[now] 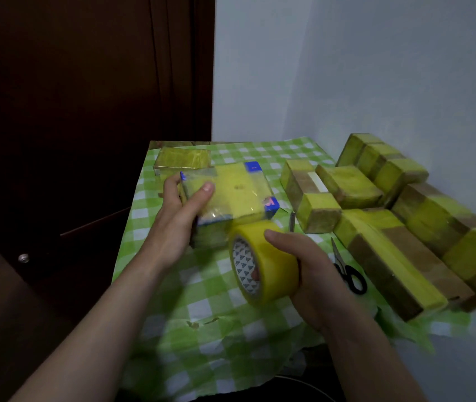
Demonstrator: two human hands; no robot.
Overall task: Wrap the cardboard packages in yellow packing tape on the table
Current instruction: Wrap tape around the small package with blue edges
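1. The left hand [179, 216] grips one cardboard box [231, 195] by its left end, thumb on the top face and fingers curled round the far edge. The box is held tilted over the middle of the bench [202, 300]. It is closed, so its contents are hidden. Most of its top is covered in yellow tape, with blue print showing at the corners.
2. The right hand [315, 274] holds one tape roll [268, 262] on edge, with the thumb across the yellow outer face and a fingertip visible inside the patterned core. The roll sits just against the near lower edge of the box.
3. One flat package [183, 158], fully yellow, lies on the bench's far left corner, behind the box.
4. A cluster of wrapped packages [387, 256] lies along the right side, against the wall [376, 68]. There are roughly six, though overlap and blur prevent a firm count. All are closed. Some are banded yellow over bare brown cardboard, and one shows a white label.
5. One pair of black-handled scissors [350, 271] lies on the bench between the right hand and the nearest long package.
6. One green-and-white checked cloth [173, 358] covers the bench and is torn near its front edge.
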